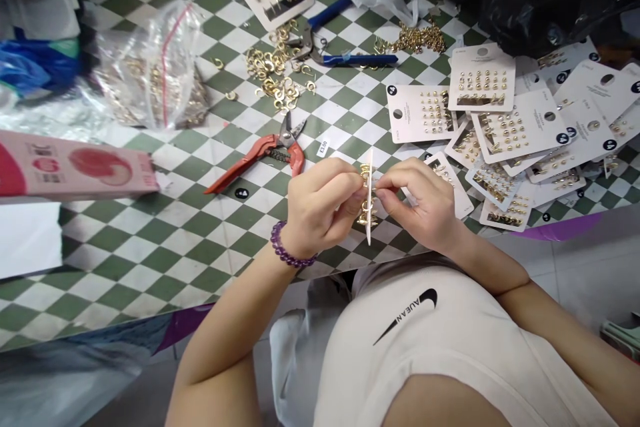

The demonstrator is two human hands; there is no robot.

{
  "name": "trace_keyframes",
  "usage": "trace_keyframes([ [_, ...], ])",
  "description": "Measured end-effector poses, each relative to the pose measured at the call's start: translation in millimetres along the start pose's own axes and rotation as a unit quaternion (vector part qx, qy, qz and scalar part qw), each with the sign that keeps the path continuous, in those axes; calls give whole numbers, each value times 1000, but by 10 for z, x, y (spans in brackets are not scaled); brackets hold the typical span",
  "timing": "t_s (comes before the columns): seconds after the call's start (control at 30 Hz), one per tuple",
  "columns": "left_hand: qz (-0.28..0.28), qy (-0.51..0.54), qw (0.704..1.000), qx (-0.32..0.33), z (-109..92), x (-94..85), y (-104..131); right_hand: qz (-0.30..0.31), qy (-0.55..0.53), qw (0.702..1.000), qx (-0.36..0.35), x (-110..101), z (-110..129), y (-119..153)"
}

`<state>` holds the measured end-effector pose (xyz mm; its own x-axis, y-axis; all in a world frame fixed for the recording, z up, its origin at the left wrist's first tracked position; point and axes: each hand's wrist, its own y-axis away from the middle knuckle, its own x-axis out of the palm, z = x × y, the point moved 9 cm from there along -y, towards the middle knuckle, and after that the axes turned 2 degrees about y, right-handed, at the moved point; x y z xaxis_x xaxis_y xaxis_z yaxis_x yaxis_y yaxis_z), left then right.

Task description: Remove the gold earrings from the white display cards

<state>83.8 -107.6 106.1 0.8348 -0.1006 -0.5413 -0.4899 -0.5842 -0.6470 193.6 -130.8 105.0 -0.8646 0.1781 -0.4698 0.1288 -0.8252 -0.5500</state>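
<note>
An earring card (369, 227) stands edge-on over the near side of the table, with gold hoop earrings (365, 211) sticking out from it. My left hand (325, 203), a purple bead bracelet at its wrist, is closed with its fingertips at the card's left face. On the other face, my right hand (420, 200) pinches with thumb and forefinger close to the card. Whatever lies between those fingertips is too small to make out. Red-handled pruning shears (255, 159) lie left of my left hand, beside a small £3.00 price sticker (323, 148).
Filled earring cards (523, 123) are piled at the right. Loose gold hoops (280, 77), blue-handled pliers (357, 61) and small gold pieces (423, 38) lie farther back. A zip bag of metal parts (150, 80) and a pink box (80, 167) occupy the left.
</note>
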Motion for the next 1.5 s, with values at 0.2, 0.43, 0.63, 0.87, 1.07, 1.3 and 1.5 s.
trace_keyframes([
  [0.2, -4, 6, 1000, -2, -10, -19, -7, 5, 60, 995, -75, 8, 104, -11],
  [0.43, 12, 10, 1000, -18, 22, 12, 2, 0, 37, 997, -67, -44, 77, -1],
  [0.63, 18, 20, 1000, -14, 26, 48, 12, 13, 9, 1000, -23, -65, -4, 8],
  [0.87, 7, 29, 1000, -1, -32, 36, -25, 25, -27, 999, 0, -33, -11, 1],
  [1.07, 31, 51, 998, -15, -20, 55, -49, 36, -52, 998, 9, -6, -24, -18],
  [1.3, 50, 65, 996, -24, 10, 74, -38, 37, -18, 999, -11, 22, 9, -10],
  [1.5, 47, 25, 999, 4, -66, 77, -32, 33, -38, 998, 28, -20, -63, 28],
])
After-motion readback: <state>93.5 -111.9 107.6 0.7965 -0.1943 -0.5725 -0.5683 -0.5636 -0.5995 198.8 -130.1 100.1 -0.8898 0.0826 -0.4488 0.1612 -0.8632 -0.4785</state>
